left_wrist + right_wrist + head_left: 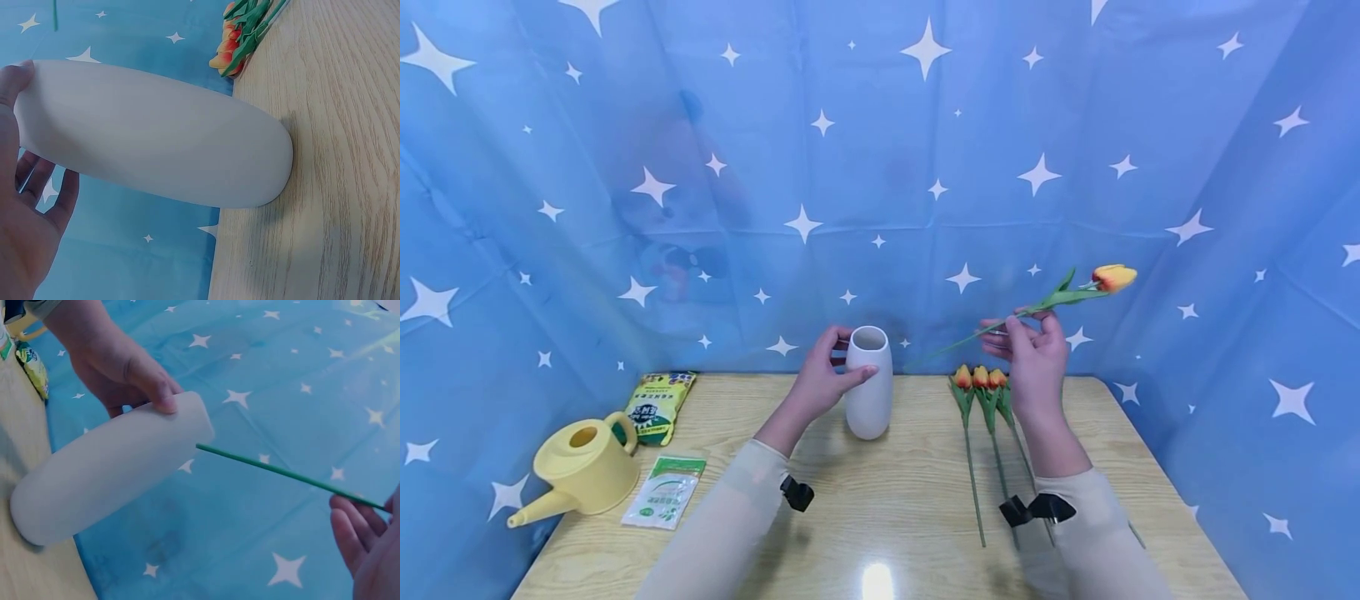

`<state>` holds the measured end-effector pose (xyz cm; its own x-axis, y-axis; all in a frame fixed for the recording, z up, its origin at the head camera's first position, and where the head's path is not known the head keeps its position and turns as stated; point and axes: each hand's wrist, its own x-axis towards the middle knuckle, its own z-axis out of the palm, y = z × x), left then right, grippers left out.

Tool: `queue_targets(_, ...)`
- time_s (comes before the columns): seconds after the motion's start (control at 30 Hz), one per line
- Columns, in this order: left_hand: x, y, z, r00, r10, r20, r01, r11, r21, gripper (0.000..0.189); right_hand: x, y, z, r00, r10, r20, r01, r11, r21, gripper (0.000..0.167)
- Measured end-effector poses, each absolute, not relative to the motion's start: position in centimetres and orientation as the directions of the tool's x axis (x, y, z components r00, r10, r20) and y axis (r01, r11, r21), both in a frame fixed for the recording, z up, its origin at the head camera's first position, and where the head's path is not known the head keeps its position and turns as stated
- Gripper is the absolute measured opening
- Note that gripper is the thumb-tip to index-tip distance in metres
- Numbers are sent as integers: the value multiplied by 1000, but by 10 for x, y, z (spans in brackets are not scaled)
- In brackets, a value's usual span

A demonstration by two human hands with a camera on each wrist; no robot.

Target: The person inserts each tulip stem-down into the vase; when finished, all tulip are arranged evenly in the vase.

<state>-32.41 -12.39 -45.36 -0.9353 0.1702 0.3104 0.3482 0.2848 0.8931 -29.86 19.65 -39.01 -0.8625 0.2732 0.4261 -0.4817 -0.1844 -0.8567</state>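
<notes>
A white vase (869, 396) stands upright at the far middle of the table. My left hand (820, 377) grips it near the mouth, thumb on the near side and fingers round the back, as the left wrist view also shows. Raised to the right of the vase, my right hand (1037, 358) pinches the stem of a yellow and red tulip (1112, 278) between thumb and fingers. The bloom points up and right, while the green stem (281, 472) slants down left toward the vase mouth. Its tip is outside the vase.
Several similar tulips (981, 378) lie on the wooden table (895, 508) below my right hand, partly hidden by that arm. At left are a yellow watering can (597, 479), a yellow-green bag (658, 408) and a white-green packet (666, 492). A starry blue curtain (865, 167) hangs behind.
</notes>
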Motion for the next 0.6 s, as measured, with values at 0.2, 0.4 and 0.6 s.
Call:
queue_targets(0.2, -324, -125, -454, -941, 164, 295, 332, 289, 898, 59, -304, 188, -380, -852, 291, 434, -501, -213, -839, 15)
queue_targets(0.4, -326, -125, -455, -933, 176, 314, 353, 278, 893, 58, -309, 175, -370, -834, 292, 468, -533, -209, -820, 17)
queue_targets(0.6, -326, -124, -454, -929, 180, 325, 364, 274, 890, 56, -314, 160, -362, -829, 252, 500, -551, -208, -808, 13)
